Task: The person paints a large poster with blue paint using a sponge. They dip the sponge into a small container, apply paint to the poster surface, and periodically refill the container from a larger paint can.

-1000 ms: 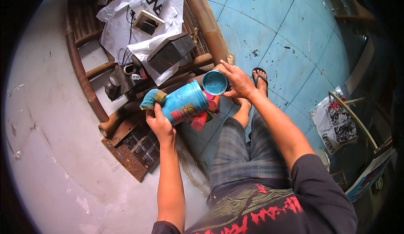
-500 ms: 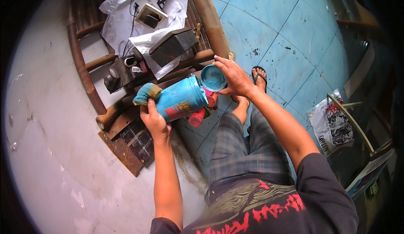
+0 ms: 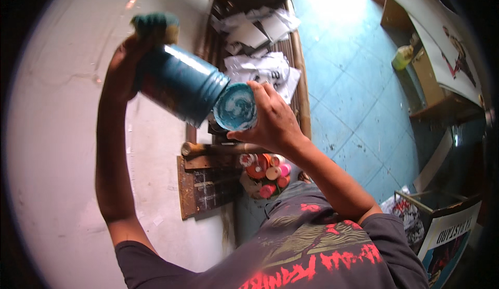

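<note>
My left hand (image 3: 123,65) is raised at the left, its fingers wrapped round the base end of a blue plastic jar (image 3: 179,83). The jar is tilted, its ridged mouth pointing down to the right. At its base end, by my left fingers, is a sponge-like pad (image 3: 156,25), teal and dull yellow, blurred by motion. My right hand (image 3: 275,115) grips a round blue lid (image 3: 235,107) by its rim, with the inside facing up. Blue and whitish paint is smeared in swirls inside the lid. The jar's mouth is right beside the lid's rim; whether they touch I cannot tell.
Beyond my hands stands a bamboo bench (image 3: 304,89) with white plastic bags (image 3: 265,70) and papers on it. Several red, pink and orange containers (image 3: 260,167) sit below. A pale wall (image 3: 57,133) lies left; blue floor tiles (image 3: 348,96) and a framed poster (image 3: 452,242) are right.
Both hands have risen, the left one up and leftward with the jar and pad. The jar now tips down toward the lid, where it was pointing slightly up before. The view has shifted.
</note>
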`<state>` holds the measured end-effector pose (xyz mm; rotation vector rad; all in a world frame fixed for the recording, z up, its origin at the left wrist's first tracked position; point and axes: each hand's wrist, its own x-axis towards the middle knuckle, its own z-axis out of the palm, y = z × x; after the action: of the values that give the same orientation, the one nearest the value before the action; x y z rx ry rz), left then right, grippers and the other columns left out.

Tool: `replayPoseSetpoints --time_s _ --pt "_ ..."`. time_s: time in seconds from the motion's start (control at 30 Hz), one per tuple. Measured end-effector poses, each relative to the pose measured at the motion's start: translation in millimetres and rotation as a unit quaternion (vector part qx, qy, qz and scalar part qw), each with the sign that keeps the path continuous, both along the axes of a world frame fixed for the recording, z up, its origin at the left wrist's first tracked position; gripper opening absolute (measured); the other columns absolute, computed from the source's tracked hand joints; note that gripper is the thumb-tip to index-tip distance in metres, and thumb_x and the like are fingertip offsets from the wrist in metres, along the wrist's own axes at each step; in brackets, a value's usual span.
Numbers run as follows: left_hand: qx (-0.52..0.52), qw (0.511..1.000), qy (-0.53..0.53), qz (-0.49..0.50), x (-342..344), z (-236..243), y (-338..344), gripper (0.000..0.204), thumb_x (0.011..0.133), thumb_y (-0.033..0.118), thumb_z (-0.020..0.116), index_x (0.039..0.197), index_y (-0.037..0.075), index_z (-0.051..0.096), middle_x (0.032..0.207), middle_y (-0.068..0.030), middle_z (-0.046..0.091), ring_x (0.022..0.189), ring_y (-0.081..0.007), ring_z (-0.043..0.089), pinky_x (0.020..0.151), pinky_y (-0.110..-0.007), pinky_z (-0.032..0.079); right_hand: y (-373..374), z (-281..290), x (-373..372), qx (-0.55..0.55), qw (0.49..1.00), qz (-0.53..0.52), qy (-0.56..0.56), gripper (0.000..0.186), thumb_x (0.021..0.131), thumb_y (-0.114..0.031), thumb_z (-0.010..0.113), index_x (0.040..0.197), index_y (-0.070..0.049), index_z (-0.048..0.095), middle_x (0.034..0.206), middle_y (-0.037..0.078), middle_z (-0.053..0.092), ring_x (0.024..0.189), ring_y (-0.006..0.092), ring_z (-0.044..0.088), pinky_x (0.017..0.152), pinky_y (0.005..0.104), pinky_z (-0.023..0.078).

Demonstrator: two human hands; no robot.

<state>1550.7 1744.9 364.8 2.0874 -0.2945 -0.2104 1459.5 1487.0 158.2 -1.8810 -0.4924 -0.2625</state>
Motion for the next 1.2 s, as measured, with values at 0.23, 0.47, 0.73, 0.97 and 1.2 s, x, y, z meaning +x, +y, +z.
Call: replayPoseSetpoints --time_s 0.23,0.47,0.73,0.97,1.2 --pt "0.165 0.974 -0.153 0.013 -46.4 179.1 -79.8 0.062 0.086 0.056 0.061 0.128 0.012 0.056 0.122 -0.0138 0.062 0.117 -0.0257 0.059 0.106 -0.042 0.043 -3.2 154.1 2.1 0.034 0.992 0.017 -0.117 0.095 0.058 -0.050 0.090 0.123 0.008 0.051 0.113 0.023 0.058 0.108 0.0371 0.060 0.095 0.0425 0.051" --pt "0.061 0.973 -0.208 -0.075 -65.3 250.7 -84.2 0.028 0.087 0.027 0.070 0.103 0.004 0.067 0.102 -0.0053 0.065 0.092 -0.0153 0.063 0.085 -0.031 0.052 -1.4 218.1 -3.2 0.023 0.992 0.014 -0.123 0.097 0.052 -0.058 0.089 0.117 0.007 0.057 0.105 0.021 0.063 0.103 0.0316 0.063 0.091 0.0387 0.052" --pt "0.052 0.974 -0.211 -0.058 -109.3 305.4 -92.6 0.026 0.088 0.025 0.068 0.104 0.004 0.066 0.102 -0.0058 0.065 0.090 -0.0151 0.064 0.084 -0.032 0.053 7.4 248.0 -21.0 0.037 0.989 0.042 -0.134 0.096 0.055 -0.061 0.086 0.115 0.008 0.058 0.108 0.022 0.064 0.106 0.0332 0.063 0.095 0.0391 0.050" --pt "0.087 0.983 -0.163 -0.002 -105.5 306.6 -86.2 0.027 0.090 0.024 0.067 0.107 0.004 0.065 0.099 -0.0066 0.066 0.088 -0.0165 0.065 0.081 -0.033 0.056 6.0 253.5 -27.8 0.044 0.988 0.048 -0.141 0.093 0.059 -0.057 0.083 0.113 0.013 0.057 0.106 0.025 0.064 0.098 0.0345 0.066 0.084 0.0378 0.057" --pt "0.063 0.983 -0.163 -0.062 -98.4 301.2 -98.5 0.026 0.090 0.024 0.067 0.105 0.003 0.065 0.099 -0.0076 0.066 0.086 -0.0168 0.065 0.081 -0.033 0.056 1.8 255.2 -29.4 0.060 0.990 0.058 -0.117 0.098 0.057 -0.063 0.083 0.115 0.011 0.057 0.107 0.024 0.064 0.099 0.0329 0.065 0.088 0.0374 0.054"
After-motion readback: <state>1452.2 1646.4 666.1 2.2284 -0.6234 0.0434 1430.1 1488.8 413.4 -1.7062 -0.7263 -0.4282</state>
